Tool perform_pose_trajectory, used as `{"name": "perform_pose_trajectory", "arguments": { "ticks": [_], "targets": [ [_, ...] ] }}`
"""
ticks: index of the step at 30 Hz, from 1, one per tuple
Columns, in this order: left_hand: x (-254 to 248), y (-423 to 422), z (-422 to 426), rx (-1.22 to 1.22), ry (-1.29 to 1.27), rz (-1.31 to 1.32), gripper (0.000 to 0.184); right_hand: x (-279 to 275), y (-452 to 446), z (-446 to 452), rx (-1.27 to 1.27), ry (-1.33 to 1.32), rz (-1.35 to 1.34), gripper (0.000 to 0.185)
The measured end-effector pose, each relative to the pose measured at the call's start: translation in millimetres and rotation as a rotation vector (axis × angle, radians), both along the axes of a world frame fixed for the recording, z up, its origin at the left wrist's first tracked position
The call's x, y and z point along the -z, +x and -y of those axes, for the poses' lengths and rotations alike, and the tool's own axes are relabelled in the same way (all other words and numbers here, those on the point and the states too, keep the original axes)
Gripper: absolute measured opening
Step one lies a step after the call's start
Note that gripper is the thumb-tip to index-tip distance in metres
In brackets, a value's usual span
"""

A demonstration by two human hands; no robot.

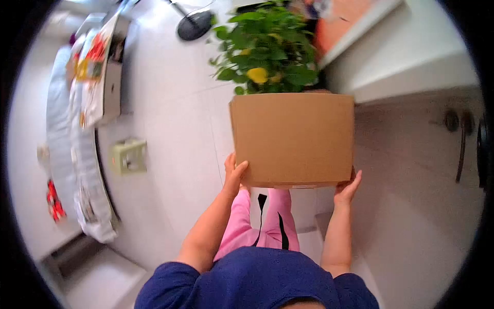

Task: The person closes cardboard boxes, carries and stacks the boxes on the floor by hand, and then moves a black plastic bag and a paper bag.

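A closed brown cardboard box (293, 139) is held out in front of my body, above the pink trousers. My left hand (235, 172) grips its lower left corner, with the thumb on the near face and the other fingers along the side. At the lower right corner my right hand (348, 188) supports the box, its thumb pointing up and its other fingers partly hidden beneath. Just beyond the box's far edge stands a leafy green plant (267, 49) with a yellow leaf.
A green stool (129, 156) stands on the pale floor (175, 134) at the left, near a table (112, 92) with items and a long grey sofa (62, 118). A round black stand base (194, 26) is at the top. A white ledge (411, 67) juts out at the right.
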State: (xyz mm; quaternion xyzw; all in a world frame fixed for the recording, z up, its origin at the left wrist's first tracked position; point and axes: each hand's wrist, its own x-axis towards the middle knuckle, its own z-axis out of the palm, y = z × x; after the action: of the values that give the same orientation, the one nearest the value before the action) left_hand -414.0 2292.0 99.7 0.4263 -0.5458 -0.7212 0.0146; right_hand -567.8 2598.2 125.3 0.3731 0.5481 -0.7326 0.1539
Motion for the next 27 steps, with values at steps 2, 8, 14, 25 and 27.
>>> {"name": "perform_pose_trajectory", "arguments": {
  "ticks": [2,8,14,25,27],
  "targets": [
    [3.5,-0.2,-3.8,-0.038,-0.155,0.103,0.084,1.7,-3.3,9.0,-0.006,0.103,-0.025,0.069],
    [-3.6,-0.9,8.3,-0.125,0.322,-0.024,0.089,23.2,-38.4,-4.4,-0.441,0.005,-0.042,0.068],
    [3.7,-7.3,13.3,-0.007,0.135,-0.034,0.084,39.0,-67.7,-20.5,-0.662,-0.048,0.021,0.077],
    [29.6,-0.1,-18.7,-0.109,-0.122,0.042,0.093,7.2,-72.2,-21.9,-0.709,0.053,0.173,0.084],
    [23.1,4.3,-34.8,-0.119,-0.28,0.184,0.094,-4.0,-71.5,-18.4,-0.747,0.16,0.185,0.084]
  ]
}}
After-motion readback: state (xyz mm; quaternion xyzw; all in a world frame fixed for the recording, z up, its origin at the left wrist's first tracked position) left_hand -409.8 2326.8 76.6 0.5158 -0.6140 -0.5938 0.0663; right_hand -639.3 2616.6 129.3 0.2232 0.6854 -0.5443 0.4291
